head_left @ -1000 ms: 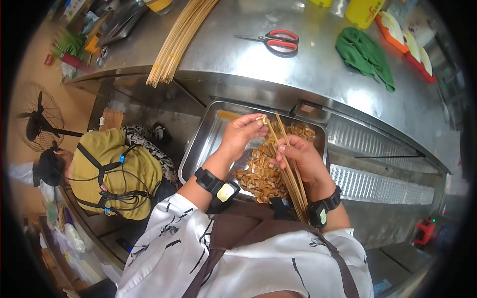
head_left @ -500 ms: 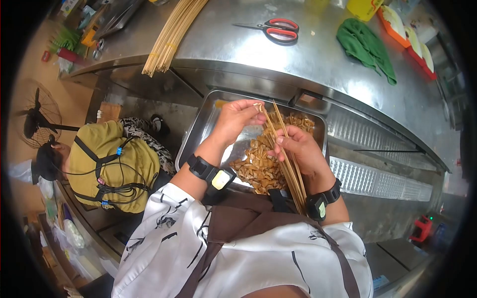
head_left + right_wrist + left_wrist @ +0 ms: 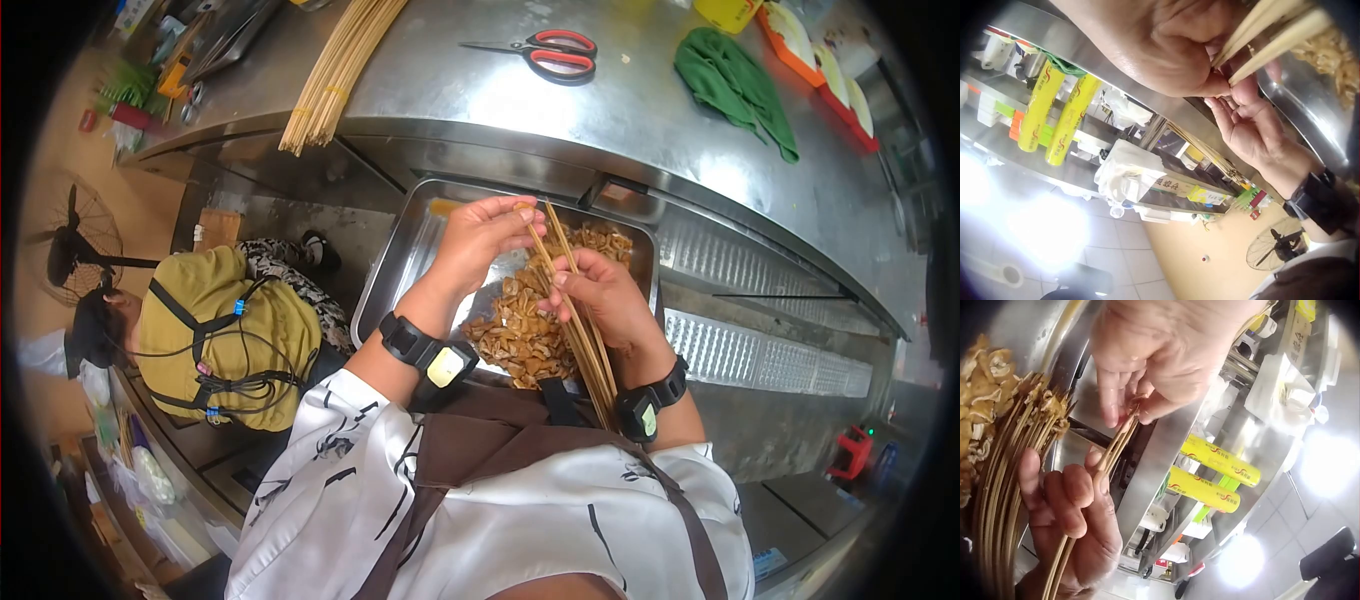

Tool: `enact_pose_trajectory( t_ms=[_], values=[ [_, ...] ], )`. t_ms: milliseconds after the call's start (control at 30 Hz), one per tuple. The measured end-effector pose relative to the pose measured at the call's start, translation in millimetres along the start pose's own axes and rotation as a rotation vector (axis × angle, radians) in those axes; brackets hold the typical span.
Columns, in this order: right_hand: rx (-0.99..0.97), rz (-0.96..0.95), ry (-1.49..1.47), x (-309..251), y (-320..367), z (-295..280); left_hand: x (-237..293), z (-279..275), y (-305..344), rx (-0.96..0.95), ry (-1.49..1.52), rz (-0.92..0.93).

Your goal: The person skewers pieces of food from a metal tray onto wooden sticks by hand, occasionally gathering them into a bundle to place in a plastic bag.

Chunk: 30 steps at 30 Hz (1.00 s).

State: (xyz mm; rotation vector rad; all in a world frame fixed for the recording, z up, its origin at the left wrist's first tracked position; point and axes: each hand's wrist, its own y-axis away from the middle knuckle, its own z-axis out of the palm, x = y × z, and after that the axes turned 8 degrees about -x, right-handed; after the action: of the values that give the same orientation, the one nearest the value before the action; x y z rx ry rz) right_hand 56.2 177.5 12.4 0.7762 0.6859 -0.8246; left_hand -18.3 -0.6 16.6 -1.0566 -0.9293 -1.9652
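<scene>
Over the metal tray (image 3: 385, 275), my left hand (image 3: 478, 243) pinches a small brown piece at the tip of a thin wooden skewer, in line with its thumb and fingertips. My right hand (image 3: 608, 300) grips a bundle of wooden skewers (image 3: 592, 362), their upper ends rising towards the left fingertips. Brown food pieces (image 3: 520, 325) lie heaped in the tray below. In the left wrist view, the piece (image 3: 1137, 400) sits between the left thumb and fingers, and several skewers (image 3: 1007, 481) carry pieces at their tips.
On the steel counter (image 3: 450, 95) lie a skewer bundle (image 3: 335, 75), red-handled scissors (image 3: 560, 55), a green cloth (image 3: 735, 90) and red trays of pale items (image 3: 848, 110). A person in a yellow shirt (image 3: 225, 330) is at the left, beside a fan (image 3: 75, 245).
The small piece has gone from showing above the left fingertips to being mostly covered by them. The left hand is slightly closer to the skewer tips; the right keeps its grip. The head view has shifted slightly.
</scene>
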Motion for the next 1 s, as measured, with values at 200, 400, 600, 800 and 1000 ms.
enact_pose_trajectory(
  t_ms=[200,400,600,800,1000],
  values=[
    [0.05,0.014,0.02,-1,1,2,-4,-2,0,0.09,0.029,-0.081],
    [0.035,-0.013,0.005,1,0,1,-8,-5,-2,0.186,0.049,-0.028],
    [0.044,-0.003,0.009,-1,0,3,-12,-1,-5,0.263,-0.135,0.066],
    [0.033,-0.006,0.046,-1,-1,5,-3,5,-2,0.255,-0.043,-0.03],
    [0.064,0.005,0.054,-4,0,8,-12,-1,-5,0.265,-0.257,0.11]
  ],
)
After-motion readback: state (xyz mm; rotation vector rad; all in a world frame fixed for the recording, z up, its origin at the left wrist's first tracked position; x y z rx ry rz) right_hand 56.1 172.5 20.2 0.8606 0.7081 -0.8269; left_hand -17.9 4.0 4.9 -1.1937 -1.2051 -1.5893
